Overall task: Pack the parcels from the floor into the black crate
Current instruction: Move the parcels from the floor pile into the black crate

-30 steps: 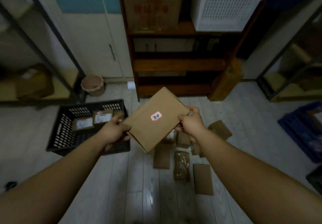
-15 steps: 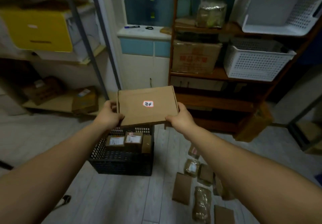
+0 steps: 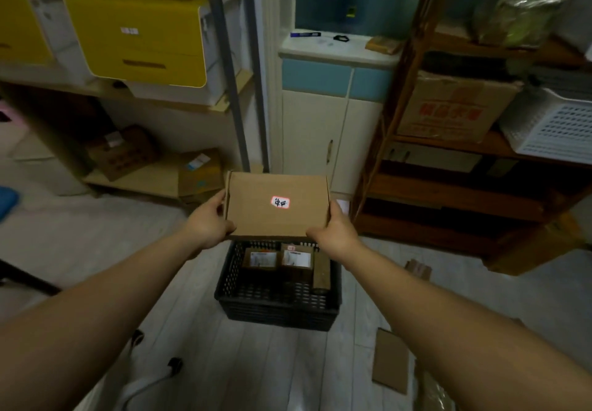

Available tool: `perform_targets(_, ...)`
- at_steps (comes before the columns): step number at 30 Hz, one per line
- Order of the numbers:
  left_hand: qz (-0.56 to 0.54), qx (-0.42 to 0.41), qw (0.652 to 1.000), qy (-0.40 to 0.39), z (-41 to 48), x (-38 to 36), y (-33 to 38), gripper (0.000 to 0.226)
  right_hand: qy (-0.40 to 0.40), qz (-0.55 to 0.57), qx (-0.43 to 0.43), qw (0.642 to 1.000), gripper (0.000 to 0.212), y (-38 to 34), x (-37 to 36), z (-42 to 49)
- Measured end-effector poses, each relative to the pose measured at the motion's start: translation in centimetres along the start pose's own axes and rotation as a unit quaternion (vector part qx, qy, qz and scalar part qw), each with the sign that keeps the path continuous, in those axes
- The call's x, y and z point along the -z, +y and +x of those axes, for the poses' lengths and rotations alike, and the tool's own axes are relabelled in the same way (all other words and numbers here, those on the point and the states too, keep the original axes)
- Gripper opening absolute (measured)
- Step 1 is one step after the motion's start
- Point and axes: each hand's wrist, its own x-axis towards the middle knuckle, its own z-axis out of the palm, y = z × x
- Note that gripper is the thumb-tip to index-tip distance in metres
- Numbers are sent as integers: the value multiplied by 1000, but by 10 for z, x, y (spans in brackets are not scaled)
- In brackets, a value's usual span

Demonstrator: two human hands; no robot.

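The left hand [image 3: 209, 223] and the right hand [image 3: 334, 231] grip a flat cardboard box [image 3: 277, 205] by its sides, above the black crate [image 3: 278, 309].

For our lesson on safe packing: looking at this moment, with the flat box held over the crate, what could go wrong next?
1. The flat cardboard box is pinched only at its side edges by the left hand and right hand; the grip could slip.
2. The black crate already holds labelled parcels, so the wide box may land tilted on them.
3. A loose parcel lies on the floor near the person, a possible trip hazard.
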Motion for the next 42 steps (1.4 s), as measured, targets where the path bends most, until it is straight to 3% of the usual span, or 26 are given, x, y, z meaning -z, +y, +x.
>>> perform_targets(6,51,15,998,-26,68,2,-15,82,-40,-56,-13,998,73,10,-27,70)
perform_targets(11,86,-37,992,-80,130,-13,-36,82,-76,-88,-40,992,72,39,-58,133)
perform_targets(17,191,-23,975,-108,203,-41,-93,53,-90,-130,-94,983,80,79,-102,171)
perform_targets(19,255,-26,959,-120,221,-50,-118,60,-89,-136,-104,981,79,96,-126,182)
perform_targets(23,281,-41,948,-147,260,-81,-193,80,-88,-172,-111,975,68,150,-187,208)
perform_targets(28,316,-28,941,-121,324,-148,-306,89,-96,-192,-95,972,64,253,-272,262)
perform_targets(35,446,-37,884,-135,402,-241,-424,66,-76,-218,-77,970,67,381,-356,330)
perform_targets(42,493,-36,861,-122,434,-270,-473,70,-79,-240,-30,967,64,428,-395,359)
